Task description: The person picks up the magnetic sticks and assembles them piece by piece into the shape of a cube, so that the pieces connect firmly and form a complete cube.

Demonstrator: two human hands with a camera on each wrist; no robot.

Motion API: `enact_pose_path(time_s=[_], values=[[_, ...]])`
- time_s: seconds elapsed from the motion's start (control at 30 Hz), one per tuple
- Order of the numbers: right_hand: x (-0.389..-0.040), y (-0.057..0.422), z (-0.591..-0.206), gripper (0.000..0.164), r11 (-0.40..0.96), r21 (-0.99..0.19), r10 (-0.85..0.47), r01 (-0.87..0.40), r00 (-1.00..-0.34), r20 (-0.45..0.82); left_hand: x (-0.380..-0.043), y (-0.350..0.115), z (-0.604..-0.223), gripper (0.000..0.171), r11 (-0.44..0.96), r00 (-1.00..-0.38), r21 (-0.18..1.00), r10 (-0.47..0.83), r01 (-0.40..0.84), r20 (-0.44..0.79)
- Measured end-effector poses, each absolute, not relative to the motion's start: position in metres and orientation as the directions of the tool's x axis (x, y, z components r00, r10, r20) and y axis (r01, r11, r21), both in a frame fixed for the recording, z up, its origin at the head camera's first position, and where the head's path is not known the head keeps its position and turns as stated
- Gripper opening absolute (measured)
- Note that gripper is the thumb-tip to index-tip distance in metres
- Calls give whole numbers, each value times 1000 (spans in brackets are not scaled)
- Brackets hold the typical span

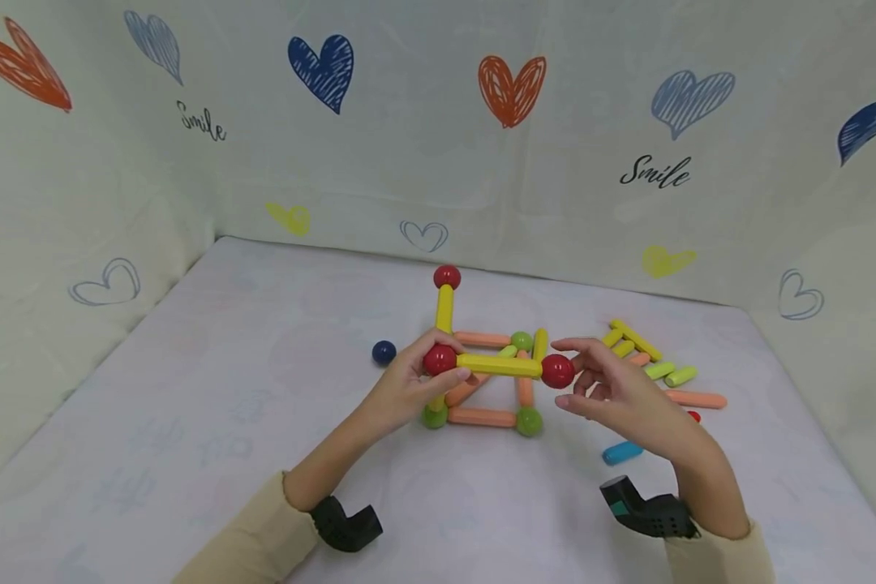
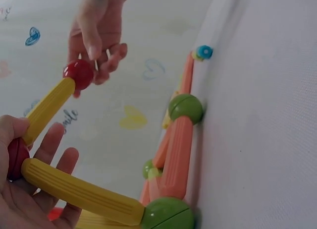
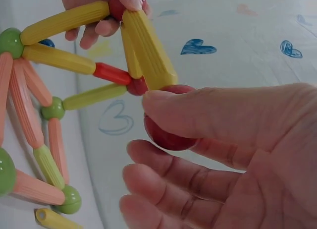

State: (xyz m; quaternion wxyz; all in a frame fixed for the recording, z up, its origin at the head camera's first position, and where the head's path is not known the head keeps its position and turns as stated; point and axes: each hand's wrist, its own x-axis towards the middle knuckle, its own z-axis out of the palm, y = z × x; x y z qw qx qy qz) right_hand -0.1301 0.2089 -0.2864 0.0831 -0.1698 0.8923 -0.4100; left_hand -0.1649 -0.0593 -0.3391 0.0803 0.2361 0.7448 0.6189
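My left hand [image 1: 401,381] pinches a red ball [image 1: 440,359] at one corner of a stick-and-ball frame. From that ball a yellow stick [image 1: 500,365] runs right to another red ball [image 1: 558,371]. Around this end ball my right hand [image 1: 620,389] is spread, thumb below and index finger above in the head view; its thumb [image 3: 183,107] overlaps the ball in the right wrist view. A ribbed yellow stick [image 2: 81,189] links the held ball to a green ball [image 2: 167,214]. Orange sticks [image 1: 482,417] and green balls [image 1: 529,421] form the base. A third red ball [image 1: 447,276] stands at the back.
Loose yellow sticks [image 1: 635,339], light green sticks [image 1: 680,375] and an orange stick [image 1: 697,399] lie at the right of the white table [image 1: 263,454]. A blue stick [image 1: 623,453] is nearer me. Left of the frame sits a dark blue ball [image 1: 384,352].
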Motion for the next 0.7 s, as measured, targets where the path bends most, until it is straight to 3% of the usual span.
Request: enact_pose_path(time_s=[0.17,0.33,0.53,0.7], values=[[-142,216,-304,44,597,-769,-377,-229,-926,-17,-166,-59,-340,26,120,-876,960,451,251,173],[-161,215,-336,40,675,-721,-285,-161,-957,-54,-166,-59,-341,26,118,-878,959,442,257,181],[-178,211,-363,9,701,-679,-318,-219,-948,-23,-165,-59,-341,26,126,-880,956,437,265,187],[-180,211,-368,10,716,-653,-312,-245,-950,14,-165,-59,-341,26,125,-880,957,439,261,182]])
